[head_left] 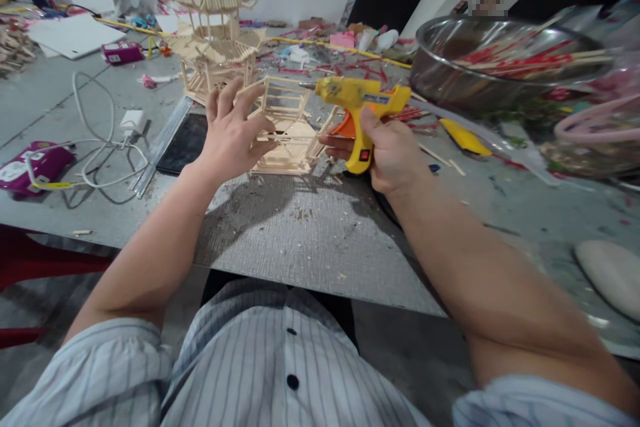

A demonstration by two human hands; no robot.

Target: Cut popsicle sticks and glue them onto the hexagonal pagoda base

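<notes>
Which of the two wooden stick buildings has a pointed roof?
The taller model, standing beyond the left hand. The low model, nearer the person, shows an open frame without such a roof.

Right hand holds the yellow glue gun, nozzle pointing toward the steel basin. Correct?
No: in the head view the nozzle points away from the steel basin, toward the side of the left hand. The right hand does hold the yellow glue gun.

Your raised yellow plastic glue gun (pixel 350 90) points left; your pale wooden-stick frame (pixel 295 147) stands near the worktop's (pixel 300 233) front edge.
</notes>
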